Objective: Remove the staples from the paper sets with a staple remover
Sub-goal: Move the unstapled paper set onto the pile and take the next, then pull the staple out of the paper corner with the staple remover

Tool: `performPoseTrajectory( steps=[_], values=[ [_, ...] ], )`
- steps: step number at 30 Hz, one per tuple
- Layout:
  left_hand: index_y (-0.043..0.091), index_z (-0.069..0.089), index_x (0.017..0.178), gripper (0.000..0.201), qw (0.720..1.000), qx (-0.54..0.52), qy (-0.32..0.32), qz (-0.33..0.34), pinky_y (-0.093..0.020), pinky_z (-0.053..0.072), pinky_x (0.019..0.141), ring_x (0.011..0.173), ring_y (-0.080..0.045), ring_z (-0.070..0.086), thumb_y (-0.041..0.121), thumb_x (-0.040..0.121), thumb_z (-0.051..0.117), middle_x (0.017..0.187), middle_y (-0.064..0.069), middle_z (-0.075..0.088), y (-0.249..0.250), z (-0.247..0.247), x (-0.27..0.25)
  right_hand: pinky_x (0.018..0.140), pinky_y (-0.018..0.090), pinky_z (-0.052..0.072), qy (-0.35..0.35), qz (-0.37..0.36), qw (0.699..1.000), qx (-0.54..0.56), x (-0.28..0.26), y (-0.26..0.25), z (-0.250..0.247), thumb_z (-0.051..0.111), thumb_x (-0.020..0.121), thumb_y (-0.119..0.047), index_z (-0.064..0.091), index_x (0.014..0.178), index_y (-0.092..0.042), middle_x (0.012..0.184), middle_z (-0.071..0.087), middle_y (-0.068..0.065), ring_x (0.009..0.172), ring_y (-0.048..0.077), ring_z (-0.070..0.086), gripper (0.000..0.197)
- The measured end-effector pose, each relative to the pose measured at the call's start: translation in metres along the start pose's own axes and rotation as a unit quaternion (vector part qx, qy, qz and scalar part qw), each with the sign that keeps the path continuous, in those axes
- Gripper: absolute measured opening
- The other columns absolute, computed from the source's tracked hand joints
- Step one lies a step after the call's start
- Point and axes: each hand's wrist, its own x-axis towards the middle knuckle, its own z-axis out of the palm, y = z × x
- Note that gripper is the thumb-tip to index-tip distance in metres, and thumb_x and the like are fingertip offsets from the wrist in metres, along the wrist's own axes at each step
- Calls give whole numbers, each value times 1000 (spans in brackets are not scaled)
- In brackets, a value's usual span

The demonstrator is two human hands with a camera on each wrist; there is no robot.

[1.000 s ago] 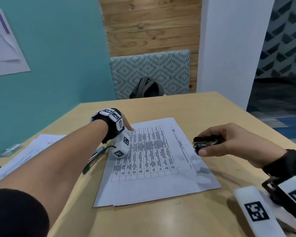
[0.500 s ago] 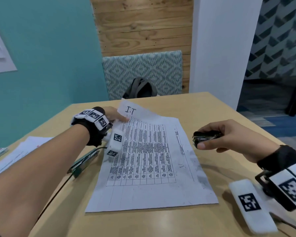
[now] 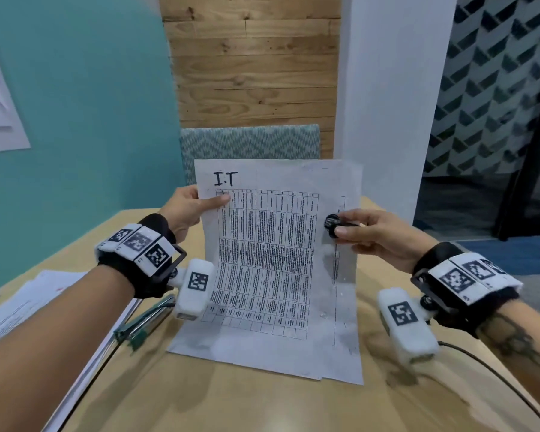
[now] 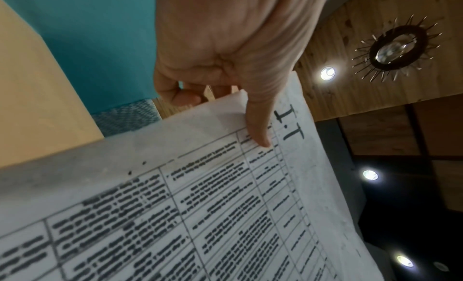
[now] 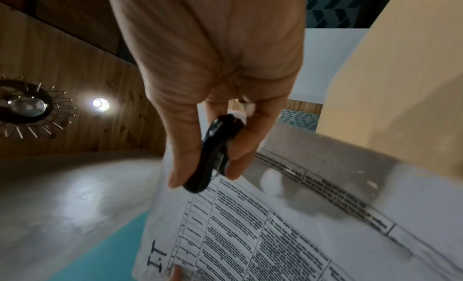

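Note:
A paper set (image 3: 272,269) printed with a table and hand-marked "I.T" stands tilted up off the wooden table (image 3: 262,403), its lower edge resting there. My left hand (image 3: 187,210) pinches its upper left edge, thumb on the front; the left wrist view shows that thumb pressing the paper set (image 4: 225,196) near the "I.T". My right hand (image 3: 368,235) grips a black staple remover (image 3: 335,226) in front of the sheet's right margin. In the right wrist view the staple remover (image 5: 215,152) sits between thumb and fingers just above the paper set (image 5: 288,235).
More papers (image 3: 38,310) lie at the table's left, with a green-handled tool (image 3: 144,322) beside them. A patterned chair back (image 3: 250,141) stands behind the table, then a wooden wall. A cable (image 3: 496,378) runs over the table at the right.
My left hand has lifted the paper set's far end from flat on the table to nearly upright. My right hand with the staple remover has moved left, up to the sheet's right margin.

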Motion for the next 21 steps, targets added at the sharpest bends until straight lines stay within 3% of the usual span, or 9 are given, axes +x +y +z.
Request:
performPoseTrajectory(
  steps=[3,8,11,13,15,17,18,19,21],
  values=[
    [17,62,82,12,999,-22,-1,43,-8,42,46,52,5,61,6,86,61,61,16,69,9,0,-6,54,10,46,-18,-24,999,25,8,-14,4,71,59,-21,64,102,-17,78,72,-7,71,1,68,43],
    [20,67,86,12,995,-45,7,93,-21,56,61,70,-4,68,10,82,63,75,11,73,26,-12,-11,56,12,50,-31,-77,995,52,18,-38,4,83,44,-28,65,95,-16,80,74,-6,73,3,69,56],
    [23,69,83,15,990,-55,16,131,-20,55,61,73,-4,69,9,83,62,77,11,73,38,-18,-12,58,14,52,-46,-117,990,57,21,-55,1,94,25,-39,67,97,-14,86,74,-2,79,6,70,80],
    [20,66,92,13,987,-54,22,153,-21,55,65,76,-4,68,10,84,62,79,12,73,47,-21,-13,59,14,52,-60,-140,987,56,23,-65,-1,94,25,-41,66,99,-15,87,74,-2,81,6,70,83],
    [12,59,109,29,981,-79,8,177,-25,55,75,88,-8,68,9,81,67,94,6,72,52,-24,-13,60,14,52,-73,-156,983,63,23,-72,-1,94,26,-41,68,97,-17,89,74,-2,84,7,70,79],
    [2,46,127,61,978,-99,-4,183,-27,53,85,105,-14,64,12,74,75,115,-4,66,50,-28,-14,60,14,52,-90,-163,980,67,22,-72,-1,94,27,-40,74,90,-21,90,74,-2,86,8,70,68],
    [1,45,129,69,980,-89,-12,175,-24,52,85,107,-13,63,18,70,78,116,-3,65,47,-27,-17,60,14,52,-99,-163,979,65,21,-70,0,94,28,-41,76,87,-23,90,74,-3,87,8,70,64],
    [3,51,124,71,984,-74,-26,163,-21,52,82,104,-10,64,26,64,83,110,1,69,43,-27,-18,60,14,52,-108,-162,979,60,21,-67,0,94,28,-41,77,85,-25,91,74,-3,87,8,70,62],
    [14,70,99,69,988,-45,-59,132,-16,53,76,94,-3,67,46,40,90,94,10,73,35,-26,-20,61,14,52,-121,-158,979,48,21,-64,1,93,27,-43,77,85,-26,91,74,-4,88,7,70,63]
  ],
)
